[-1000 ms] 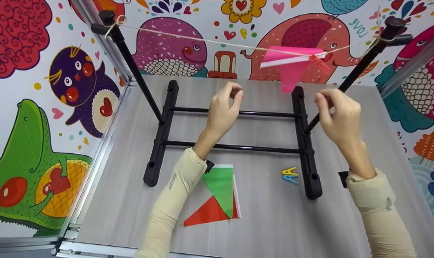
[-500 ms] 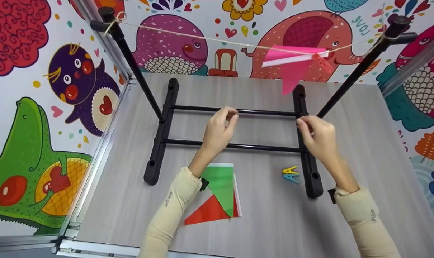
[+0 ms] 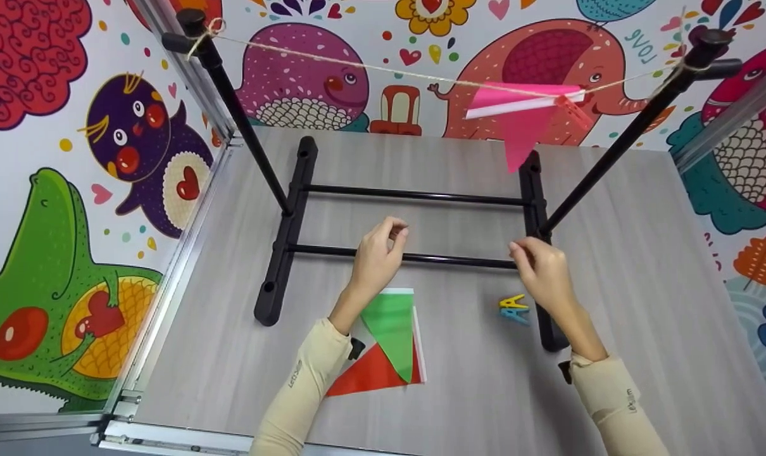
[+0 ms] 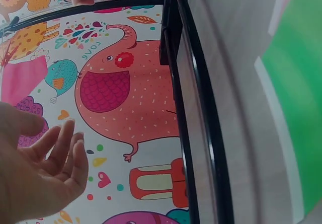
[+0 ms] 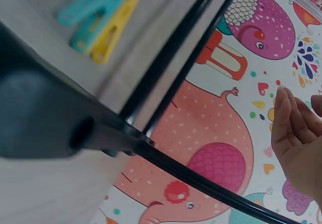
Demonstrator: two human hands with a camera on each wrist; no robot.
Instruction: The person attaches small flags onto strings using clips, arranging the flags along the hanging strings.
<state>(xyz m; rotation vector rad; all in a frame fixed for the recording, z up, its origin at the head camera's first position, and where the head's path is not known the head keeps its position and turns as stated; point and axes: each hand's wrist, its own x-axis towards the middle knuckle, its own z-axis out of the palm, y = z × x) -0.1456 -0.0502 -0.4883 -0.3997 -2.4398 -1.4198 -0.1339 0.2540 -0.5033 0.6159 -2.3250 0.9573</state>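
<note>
My left hand [image 3: 379, 254] hovers over the front crossbar of the black frame, fingers loosely curved around nothing. The right hand [image 3: 543, 271], likewise holding nothing, hangs above the frame's right foot, close to a yellow clothespin [image 3: 511, 301] and a blue clothespin [image 3: 514, 313] on the table. Below the left hand lies a green pennant [image 3: 392, 323], partly over a red pennant [image 3: 364, 373]; both have white edges. A pink pennant [image 3: 527, 136] hangs folded over the string [image 3: 357, 65], with a red clothespin [image 3: 573, 113] at its right end.
A black rack with a left post [image 3: 247, 133] and a right post [image 3: 623, 142] carries the string. Its lower crossbars [image 3: 421, 195] span the grey tabletop [image 3: 484, 392]. Cartoon-printed walls stand behind and at both sides, with a metal rail [image 3: 187, 440] along the front.
Both hands have come down and back toward me, away from the string; the right one also shifted left. The pink pennant sways slightly. The pennants and clothespins on the table stay put.
</note>
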